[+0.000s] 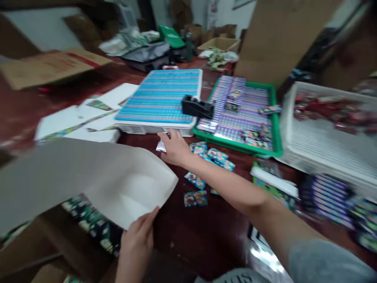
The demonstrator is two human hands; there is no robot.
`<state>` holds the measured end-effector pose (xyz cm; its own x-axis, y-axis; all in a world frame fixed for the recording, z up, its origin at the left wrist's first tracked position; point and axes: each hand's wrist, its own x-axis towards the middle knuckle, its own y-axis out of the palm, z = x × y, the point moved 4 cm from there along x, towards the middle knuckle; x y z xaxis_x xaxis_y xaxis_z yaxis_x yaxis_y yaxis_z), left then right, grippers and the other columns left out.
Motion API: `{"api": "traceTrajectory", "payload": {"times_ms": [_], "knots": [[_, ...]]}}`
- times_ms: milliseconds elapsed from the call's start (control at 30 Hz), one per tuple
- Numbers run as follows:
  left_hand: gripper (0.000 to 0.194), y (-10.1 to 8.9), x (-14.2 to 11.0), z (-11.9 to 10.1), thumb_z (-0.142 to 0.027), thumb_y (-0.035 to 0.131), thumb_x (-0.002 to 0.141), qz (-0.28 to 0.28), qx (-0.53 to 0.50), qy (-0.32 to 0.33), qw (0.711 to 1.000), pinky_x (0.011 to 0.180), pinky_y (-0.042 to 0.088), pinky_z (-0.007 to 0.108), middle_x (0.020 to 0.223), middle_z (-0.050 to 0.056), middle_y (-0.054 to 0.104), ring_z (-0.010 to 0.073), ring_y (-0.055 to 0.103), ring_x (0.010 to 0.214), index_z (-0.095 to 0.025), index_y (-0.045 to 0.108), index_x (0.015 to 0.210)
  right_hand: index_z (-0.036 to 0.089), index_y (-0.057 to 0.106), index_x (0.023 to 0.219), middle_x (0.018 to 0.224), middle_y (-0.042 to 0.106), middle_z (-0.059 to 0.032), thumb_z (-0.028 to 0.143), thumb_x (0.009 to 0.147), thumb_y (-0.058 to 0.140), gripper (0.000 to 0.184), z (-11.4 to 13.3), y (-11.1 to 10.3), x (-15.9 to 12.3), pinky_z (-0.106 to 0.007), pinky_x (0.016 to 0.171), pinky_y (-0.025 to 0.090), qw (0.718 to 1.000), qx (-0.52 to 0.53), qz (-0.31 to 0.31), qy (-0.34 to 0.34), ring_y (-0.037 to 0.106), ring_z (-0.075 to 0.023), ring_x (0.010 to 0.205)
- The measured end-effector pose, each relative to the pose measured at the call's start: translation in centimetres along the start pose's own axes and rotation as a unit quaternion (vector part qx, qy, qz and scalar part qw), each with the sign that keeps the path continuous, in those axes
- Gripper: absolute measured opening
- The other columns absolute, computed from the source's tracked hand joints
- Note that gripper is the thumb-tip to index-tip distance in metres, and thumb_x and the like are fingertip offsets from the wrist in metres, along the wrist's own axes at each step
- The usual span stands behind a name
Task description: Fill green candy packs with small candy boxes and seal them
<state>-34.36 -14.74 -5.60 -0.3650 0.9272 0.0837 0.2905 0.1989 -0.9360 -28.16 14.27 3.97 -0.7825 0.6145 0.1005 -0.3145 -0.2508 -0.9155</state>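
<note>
My left hand (138, 238) grips the lower right edge of a large white paper sheet (132, 177), thumb on its face. The sheet curves up and runs out of view at the left. My right hand (176, 150) reaches across the table, its fingers closed on a small shiny packet (161, 146). Below my right forearm and wrist lie several small blue picture packets (217, 155), some partly hidden by the arm. A pair of the same kind (195, 199) rests nearer to me.
Behind my right hand stands a white tray of blue striped strips (165, 94), with a black tape dispenser (198, 107) on its corner. A green tray (277, 133) holds purple striped packs. White trays (290, 129) stand at right. White printed sheets (67, 122) and a cardboard flap (50, 68) lie left.
</note>
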Motion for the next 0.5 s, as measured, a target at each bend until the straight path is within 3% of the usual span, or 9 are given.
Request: {"api": "traceTrajectory", "payload": {"times_ms": [67, 133, 233, 300, 333, 367, 433, 500], "knots": [[0.046, 0.4, 2.5, -0.7, -0.024, 0.039, 0.099, 0.012, 0.001, 0.038, 0.999, 0.097, 0.053, 0.046, 0.119, 0.009, 0.073, 0.0281, 0.071, 0.103, -0.03, 0.061, 0.14, 0.017, 0.031, 0.156, 0.158, 0.033, -0.0168, 0.03, 0.089, 0.06, 0.074, -3.0, -3.0, -6.8, -0.045, 0.121, 0.031, 0.997, 0.013, -0.067, 0.028, 0.032, -0.03, 0.146], [0.042, 0.2, 4.4, -2.0, -0.028, 0.041, 0.1, -0.016, 0.037, 0.062, 0.997, 0.108, 0.043, 0.055, 0.118, 0.01, 0.074, 0.0305, 0.07, 0.104, -0.029, 0.063, 0.136, 0.017, 0.034, 0.155, 0.156, 0.038, -0.0168, 0.036, 0.089, 0.06, 0.073, -5.8, -5.0, -14.4, -0.047, 0.123, 0.03, 0.994, 0.019, -0.092, 0.059, 0.032, -0.03, 0.147], [0.039, -1.5, 5.7, -4.7, -0.035, 0.052, 0.099, -0.126, 0.093, 0.053, 0.986, 0.116, 0.029, 0.062, 0.124, 0.015, 0.072, 0.0352, 0.067, 0.112, -0.021, 0.066, 0.133, 0.016, 0.026, 0.16, 0.163, 0.033, -0.0193, 0.053, 0.092, 0.059, 0.084, -9.6, -5.6, -25.4, -0.06, 0.124, 0.023, 0.988, -0.029, -0.068, 0.134, 0.024, -0.0359, 0.154], [0.039, -2.6, 5.7, -7.2, -0.036, 0.059, 0.096, -0.186, 0.06, 0.069, 0.978, 0.117, 0.029, 0.059, 0.125, 0.017, 0.071, 0.0345, 0.066, 0.115, -0.017, 0.067, 0.129, 0.012, 0.023, 0.162, 0.168, 0.022, -0.023, 0.066, 0.091, 0.058, 0.096, -11.3, -5.1, -32.1, -0.066, 0.124, 0.017, 0.978, -0.081, -0.061, 0.182, 0.014, -0.0401, 0.157], [0.039, -2.7, 5.5, -8.8, -0.036, 0.06, 0.096, -0.189, 0.02, 0.087, 0.978, 0.117, 0.031, 0.056, 0.124, 0.017, 0.071, 0.0331, 0.065, 0.116, -0.016, 0.068, 0.128, 0.01, 0.023, 0.162, 0.169, 0.019, -0.0246, 0.072, 0.088, 0.058, 0.102, -11.6, -4.6, -35.2, -0.067, 0.124, 0.015, 0.974, -0.1, -0.054, 0.194, 0.012, -0.0415, 0.157], [0.038, -2.6, 5.3, -10.4, -0.037, 0.061, 0.095, -0.173, -0.031, 0.107, 0.979, 0.117, 0.034, 0.054, 0.123, 0.016, 0.072, 0.0315, 0.065, 0.116, -0.016, 0.068, 0.126, 0.009, 0.024, 0.162, 0.168, 0.02, -0.0257, 0.076, 0.085, 0.057, 0.107, -11.5, -3.9, -38.1, -0.068, 0.124, 0.015, 0.973, -0.111, -0.042, 0.196, 0.013, -0.0426, 0.157], [0.035, -1.4, 4.4, -14.3, -0.039, 0.06, 0.096, -0.081, -0.157, 0.123, 0.976, 0.112, 0.042, 0.047, 0.121, 0.013, 0.072, 0.028, 0.066, 0.115, -0.019, 0.069, 0.122, 0.01, 0.029, 0.161, 0.166, 0.026, -0.0256, 0.081, 0.08, 0.059, 0.111, -10.3, -1.9, -43.3, -0.067, 0.122, 0.023, 0.979, -0.111, -0.009, 0.17, 0.022, -0.0432, 0.155], [0.033, 0.9, 2.7, -18.8, -0.042, 0.059, 0.096, 0.067, -0.292, 0.095, 0.949, 0.105, 0.05, 0.041, 0.121, 0.01, 0.072, 0.0249, 0.068, 0.112, -0.021, 0.069, 0.12, 0.015, 0.041, 0.156, 0.163, 0.036, -0.0202, 0.068, 0.088, 0.063, 0.089, -8.6, 0.2, -47.4, -0.061, 0.12, 0.034, 0.985, -0.106, 0.002, 0.135, 0.035, -0.0387, 0.151]]}}
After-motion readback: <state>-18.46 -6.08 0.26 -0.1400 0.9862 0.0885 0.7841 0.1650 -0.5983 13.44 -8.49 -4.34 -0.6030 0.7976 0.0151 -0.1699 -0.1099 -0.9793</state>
